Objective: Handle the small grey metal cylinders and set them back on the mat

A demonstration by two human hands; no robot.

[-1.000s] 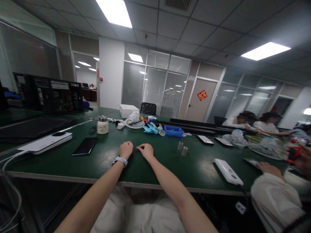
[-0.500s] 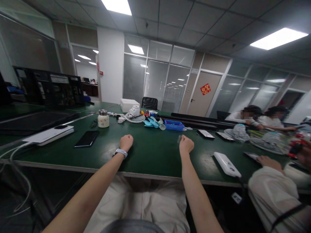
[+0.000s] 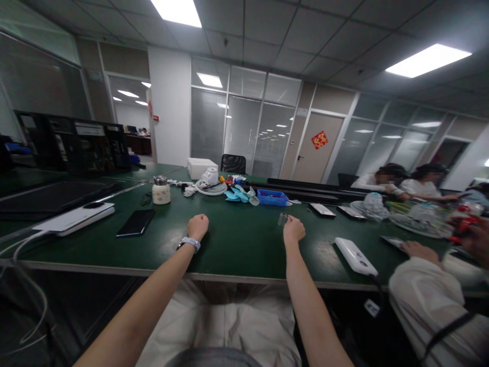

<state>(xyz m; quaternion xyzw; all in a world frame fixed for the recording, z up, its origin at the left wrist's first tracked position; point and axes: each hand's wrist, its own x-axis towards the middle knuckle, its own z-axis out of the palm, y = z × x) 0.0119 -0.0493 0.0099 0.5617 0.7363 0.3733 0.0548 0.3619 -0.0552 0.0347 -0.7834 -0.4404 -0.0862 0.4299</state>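
My left hand [image 3: 197,227] rests as a closed fist on the green table [image 3: 237,244], a watch [image 3: 188,243] round its wrist. Nothing sticks out of that fist. Across from it, my right hand [image 3: 294,229] pinches a small silver metal cylinder [image 3: 282,219], which juts out to the left of the fingers. A black phone [image 3: 135,223] lies to the left of my left hand. Beyond the hands are light-blue fan blades [image 3: 240,193] and a blue basket [image 3: 272,197] with small things in it.
A white fan part [image 3: 211,184], a white box [image 3: 202,167] and a cream jar [image 3: 161,191] stand further back. At right lies a white power strip [image 3: 356,256], beside a co-worker's sleeve [image 3: 426,290]. A white slab with a cable [image 3: 74,218] is at left.
The silver cylinder now shows more fully beyond my right fingers, which have turned slightly. My left fist has stayed in place. The view has shifted a little.
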